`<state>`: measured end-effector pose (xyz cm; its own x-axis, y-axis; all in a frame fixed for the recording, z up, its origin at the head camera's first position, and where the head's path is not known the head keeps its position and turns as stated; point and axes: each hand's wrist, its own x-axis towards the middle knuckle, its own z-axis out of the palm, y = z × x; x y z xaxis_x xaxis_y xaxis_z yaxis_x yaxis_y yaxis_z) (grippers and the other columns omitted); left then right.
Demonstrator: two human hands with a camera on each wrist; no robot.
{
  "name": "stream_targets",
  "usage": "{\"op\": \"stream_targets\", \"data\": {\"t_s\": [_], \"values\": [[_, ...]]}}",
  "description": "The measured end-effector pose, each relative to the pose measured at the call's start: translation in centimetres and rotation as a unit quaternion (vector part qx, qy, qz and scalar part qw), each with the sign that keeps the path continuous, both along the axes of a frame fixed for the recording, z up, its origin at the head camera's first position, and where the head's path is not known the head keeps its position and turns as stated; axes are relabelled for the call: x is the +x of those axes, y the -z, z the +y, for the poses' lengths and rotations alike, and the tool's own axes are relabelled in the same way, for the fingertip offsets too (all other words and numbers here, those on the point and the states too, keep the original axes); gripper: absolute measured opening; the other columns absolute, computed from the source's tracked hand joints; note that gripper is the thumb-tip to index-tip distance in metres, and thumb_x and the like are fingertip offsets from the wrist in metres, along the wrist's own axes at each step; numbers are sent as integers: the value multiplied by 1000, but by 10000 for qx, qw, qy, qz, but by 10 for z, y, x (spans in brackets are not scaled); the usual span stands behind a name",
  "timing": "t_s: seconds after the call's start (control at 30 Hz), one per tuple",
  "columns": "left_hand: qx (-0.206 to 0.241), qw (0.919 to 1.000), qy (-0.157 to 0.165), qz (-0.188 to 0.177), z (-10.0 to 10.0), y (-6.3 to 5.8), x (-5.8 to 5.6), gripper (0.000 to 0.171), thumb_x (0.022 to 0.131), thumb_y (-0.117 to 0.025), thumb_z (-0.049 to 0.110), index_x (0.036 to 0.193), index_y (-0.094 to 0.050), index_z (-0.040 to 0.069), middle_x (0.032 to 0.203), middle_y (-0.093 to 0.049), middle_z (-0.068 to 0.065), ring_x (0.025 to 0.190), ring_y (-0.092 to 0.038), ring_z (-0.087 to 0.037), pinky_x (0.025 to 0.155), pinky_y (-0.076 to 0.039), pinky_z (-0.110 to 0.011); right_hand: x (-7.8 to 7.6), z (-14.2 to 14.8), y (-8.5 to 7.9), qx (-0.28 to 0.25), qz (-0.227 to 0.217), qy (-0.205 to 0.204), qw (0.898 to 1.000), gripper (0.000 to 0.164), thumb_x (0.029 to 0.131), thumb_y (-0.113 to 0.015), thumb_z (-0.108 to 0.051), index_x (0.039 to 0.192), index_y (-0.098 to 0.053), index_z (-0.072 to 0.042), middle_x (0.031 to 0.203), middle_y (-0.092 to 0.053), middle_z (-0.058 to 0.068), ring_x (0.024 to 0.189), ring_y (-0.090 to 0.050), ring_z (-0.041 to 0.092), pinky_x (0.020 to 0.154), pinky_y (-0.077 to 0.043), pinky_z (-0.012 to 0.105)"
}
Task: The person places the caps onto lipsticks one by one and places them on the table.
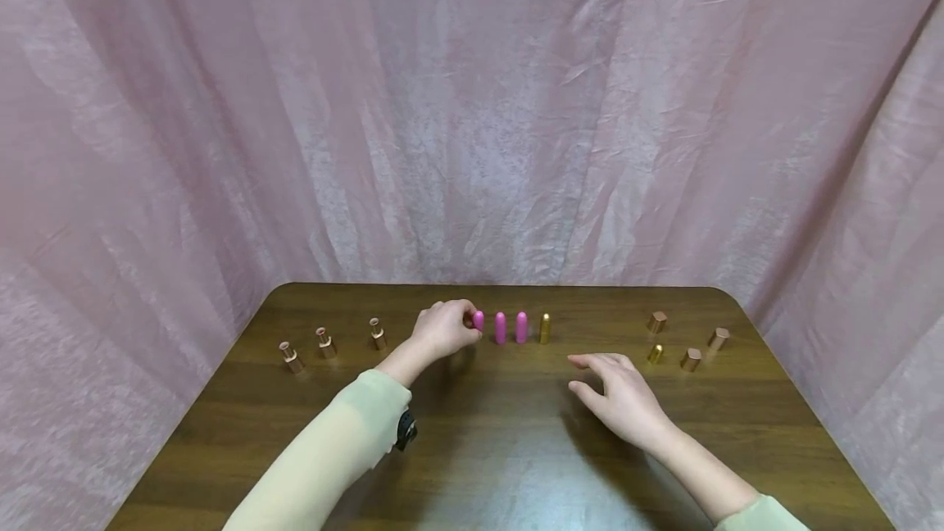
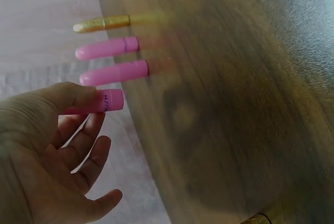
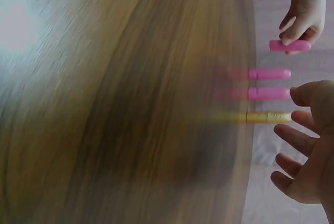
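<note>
My left hand (image 1: 445,329) pinches a pink bullet-shaped lipstick (image 2: 114,99) between thumb and fingers; dark letters show near its base. Beside it, in a row, stand a second pink lipstick (image 1: 501,329), a third pink lipstick (image 1: 521,328) and a gold lipstick (image 1: 545,329), all upright. The right hand (image 1: 622,400) hovers over the table to the right and nearer than that row, its fingers spread and nothing in them. In the right wrist view, its fingertips overlap the image near the gold lipstick (image 3: 263,117), apparently without touching it.
On the brown wooden table (image 1: 501,465), three uncapped rose-gold lipstick tubes (image 1: 327,343) stand at the left. Several rose-gold caps, one of them (image 1: 691,360) nearest, and a small gold cap (image 1: 655,354) stand at the right. A pink curtain (image 1: 472,121) hangs behind.
</note>
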<state>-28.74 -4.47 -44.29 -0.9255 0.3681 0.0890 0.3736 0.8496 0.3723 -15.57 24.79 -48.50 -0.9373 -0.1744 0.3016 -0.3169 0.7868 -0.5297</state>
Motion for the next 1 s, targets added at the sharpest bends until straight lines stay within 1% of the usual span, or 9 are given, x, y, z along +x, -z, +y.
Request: {"op": "stream_targets", "data": {"t_s": [0.07,0.17,0.3,0.5,0.67,0.87,0.93,1.0], "values": [[-72,9999,-80,-49,1,1,-3,15,81,-77,28,93,-69,24,81,-62,13,80,-59,-14,79,-48,-43,0,5,2,348,124,1,9993,43,94,-76,-26,134,-67,-14,129,-68,3,131,-50,38,104,-39,62],[-187,9995,-185,-184,3,5,-8,16,80,-78,28,91,-67,25,80,-61,12,80,-59,-14,80,-47,-44,1,12,5,820,337,-7,9961,48,92,-77,-29,136,-65,-14,130,-68,4,132,-49,39,107,-34,64],[-311,9985,-262,-371,7,11,-14,18,80,-80,30,92,-67,24,80,-61,11,81,-59,-15,82,-47,-45,3,17,9,1130,531,-66,9922,52,90,-79,-32,137,-65,-13,131,-67,6,133,-49,41,108,-32,65],[-417,9965,-416,-589,13,19,-20,22,80,-83,31,94,-67,22,84,-63,8,88,-62,-20,88,-46,-50,5,21,14,1215,596,-89,9908,53,88,-80,-32,136,-66,-12,131,-67,6,132,-50,41,108,-32,65],[-374,9947,-569,-765,16,24,-26,23,81,-83,30,95,-68,21,87,-64,7,91,-61,-21,90,-45,-50,6,22,16,1213,652,-98,9904,53,87,-81,-31,134,-67,-11,131,-67,7,131,-50,41,108,-33,64],[-240,9946,-569,-836,15,27,-27,21,82,-82,28,92,-65,21,84,-63,7,85,-59,-19,90,-44,-50,7,21,18,1166,601,-112,9913,52,87,-81,-30,133,-67,-12,132,-66,7,132,-49,42,108,-32,65],[-211,9945,-559,-856,14,29,-27,21,83,-81,27,94,-65,21,84,-63,6,86,-59,-20,91,-43,-50,8,21,18,1157,585,-108,9915,51,87,-81,-30,133,-67,-12,131,-66,7,132,-50,42,108,-33,65],[-221,9952,-517,-807,13,29,-26,23,83,-81,29,99,-67,21,86,-64,7,90,-60,-21,91,-44,-50,8,21,19,1144,554,-99,9918,51,88,-81,-30,133,-67,-12,132,-66,7,133,-49,42,108,-32,66]]}}
